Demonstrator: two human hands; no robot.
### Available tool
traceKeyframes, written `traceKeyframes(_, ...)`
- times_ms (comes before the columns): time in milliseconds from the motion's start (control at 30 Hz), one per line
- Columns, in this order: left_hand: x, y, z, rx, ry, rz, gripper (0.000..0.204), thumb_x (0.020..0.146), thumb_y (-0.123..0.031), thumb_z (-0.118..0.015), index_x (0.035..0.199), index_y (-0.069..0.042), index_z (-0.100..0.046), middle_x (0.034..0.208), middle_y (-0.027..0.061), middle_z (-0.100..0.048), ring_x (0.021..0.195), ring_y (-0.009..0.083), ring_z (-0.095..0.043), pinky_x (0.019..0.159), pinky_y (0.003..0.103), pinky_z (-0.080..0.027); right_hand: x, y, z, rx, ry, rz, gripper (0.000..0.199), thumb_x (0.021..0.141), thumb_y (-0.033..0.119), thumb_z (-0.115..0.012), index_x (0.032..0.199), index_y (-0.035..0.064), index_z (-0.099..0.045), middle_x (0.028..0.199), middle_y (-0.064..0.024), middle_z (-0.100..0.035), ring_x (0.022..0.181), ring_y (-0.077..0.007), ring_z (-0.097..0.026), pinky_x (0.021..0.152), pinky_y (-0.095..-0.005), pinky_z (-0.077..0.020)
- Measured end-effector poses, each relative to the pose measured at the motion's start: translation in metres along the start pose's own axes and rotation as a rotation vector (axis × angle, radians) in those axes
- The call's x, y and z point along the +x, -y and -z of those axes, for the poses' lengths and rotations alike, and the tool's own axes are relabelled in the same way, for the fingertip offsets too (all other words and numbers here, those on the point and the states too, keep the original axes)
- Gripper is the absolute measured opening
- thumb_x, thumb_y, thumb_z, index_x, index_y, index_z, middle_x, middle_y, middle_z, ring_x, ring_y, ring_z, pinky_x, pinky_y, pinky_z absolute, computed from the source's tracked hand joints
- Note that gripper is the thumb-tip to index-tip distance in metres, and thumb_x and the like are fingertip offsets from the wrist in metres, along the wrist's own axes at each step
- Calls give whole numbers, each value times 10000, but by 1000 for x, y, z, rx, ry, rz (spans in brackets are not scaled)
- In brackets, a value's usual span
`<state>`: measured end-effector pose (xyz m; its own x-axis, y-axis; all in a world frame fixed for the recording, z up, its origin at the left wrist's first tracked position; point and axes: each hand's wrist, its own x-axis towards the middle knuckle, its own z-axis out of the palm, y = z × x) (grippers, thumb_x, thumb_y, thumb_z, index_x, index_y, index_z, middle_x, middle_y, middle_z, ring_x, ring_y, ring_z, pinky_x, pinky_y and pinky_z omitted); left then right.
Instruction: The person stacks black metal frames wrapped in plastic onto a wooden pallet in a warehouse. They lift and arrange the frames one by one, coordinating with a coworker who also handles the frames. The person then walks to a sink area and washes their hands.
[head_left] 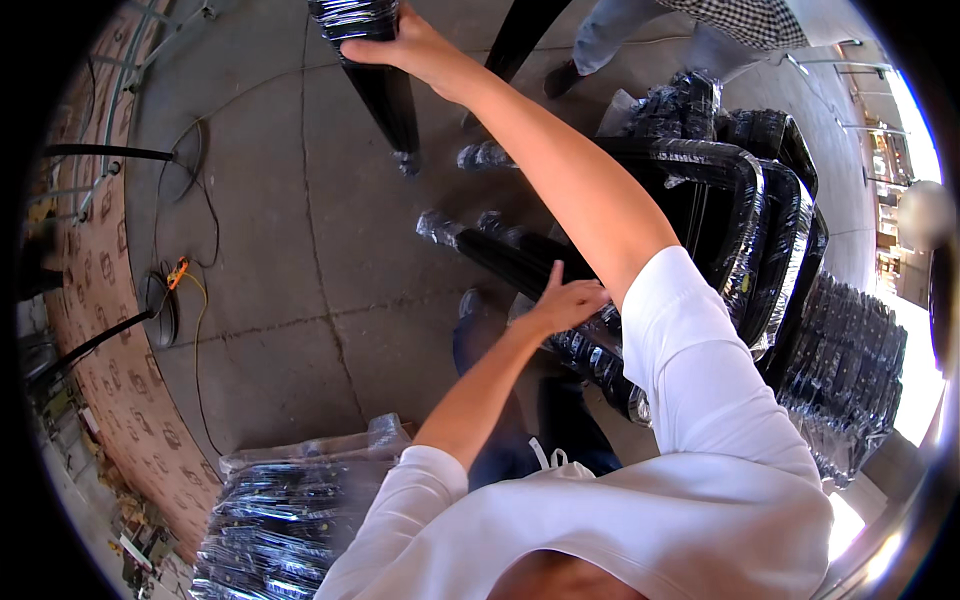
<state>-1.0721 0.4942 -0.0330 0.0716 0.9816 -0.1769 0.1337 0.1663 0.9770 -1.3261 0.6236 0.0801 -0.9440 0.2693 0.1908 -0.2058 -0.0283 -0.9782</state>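
The grey floor (pixel 260 280) spreads beneath both the right grip (pixel 415 50) and the left grip (pixel 568 305). To the right of the left grip rises a stack of black frames (pixel 750 200), their curved edges wound in clear film; beyond it stands a ribbed, wrapped bundle (pixel 840 370). A second wrapped bundle (pixel 285 515) lies on the near side, left of the left grip.

The long black piece (pixel 385 95) is in the right grip, at the upper edge of the view. It tapers downward from those fingers to a film-capped end (pixel 407 163); its upper end runs out of sight. The right grip is closed around the film-wound upper part, thumb across the near face. The left grip is spread, thumb raised away from the fingers, over a wrapped black part (pixel 585 355) of the stack; whether it touches cannot be told.

The piece looks stiff and moderately light, since one outstretched arm bears it. The glossy film will likely be slippery and could slide or tear, so a full-palm hold around the thick, wound part seems better than fingertips on the narrow end.

Smallest, well left of both, is an orange connector (pixel 178 272) on a cord.
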Motion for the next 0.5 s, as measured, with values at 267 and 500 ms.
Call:
traceKeyframes(267,3,-20,-1,-397,-178,-72,283,849,-224,-424,1057,-51,-505,1094,110,-507,1052,238,-450,959,388,-261,33,49,-12,-806,-500,297,333,633,299,-667,705,-15,-583,591,-160,-575,585,-284,-585,549,-346,-443)
traceKeyframes(500,37,30,95,29,-1095,26,848,609,-191,-714,1234,77,-206,1240,232,-284,1169,331,-264,985,365,-207,-8,225,0,-590,-461,270,217,630,159,-680,748,-11,-614,657,-107,-618,604,-194,-596,572,-289,-438)
